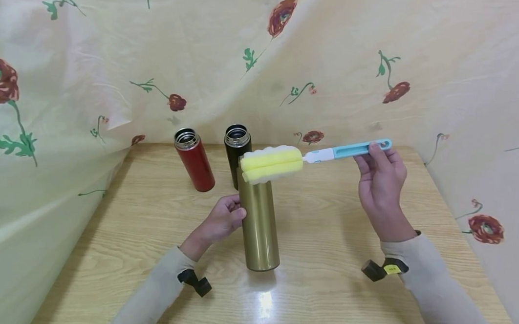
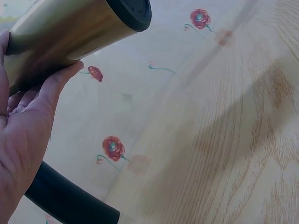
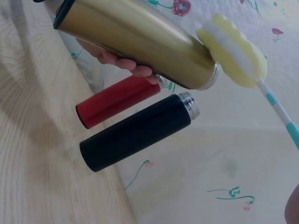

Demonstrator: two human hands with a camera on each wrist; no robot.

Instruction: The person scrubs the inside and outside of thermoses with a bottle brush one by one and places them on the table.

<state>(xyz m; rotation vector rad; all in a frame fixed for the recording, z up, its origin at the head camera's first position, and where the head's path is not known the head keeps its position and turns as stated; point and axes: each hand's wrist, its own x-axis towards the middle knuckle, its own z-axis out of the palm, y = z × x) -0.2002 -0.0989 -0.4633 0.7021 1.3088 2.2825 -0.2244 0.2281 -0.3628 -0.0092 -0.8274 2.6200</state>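
My left hand point(image 1: 222, 221) wraps the gold flask point(image 1: 258, 225), keeping it upright near the middle of the table point(image 1: 335, 256) so its open mouth stays steady. My right hand point(image 1: 381, 177) pinches the brush's point(image 1: 312, 157) blue plastic handle, holding its soft yellow sponge head level at the flask's rim. The flask is smooth, shiny metal. Red point(image 1: 194, 159) and black point(image 1: 237, 153) flasks stand open toward the table's far edge.

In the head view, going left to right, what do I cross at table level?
Red flask → left hand → gold flask → sponge brush, lying across the gold flask's mouth with its blue handle pointing right → right hand.
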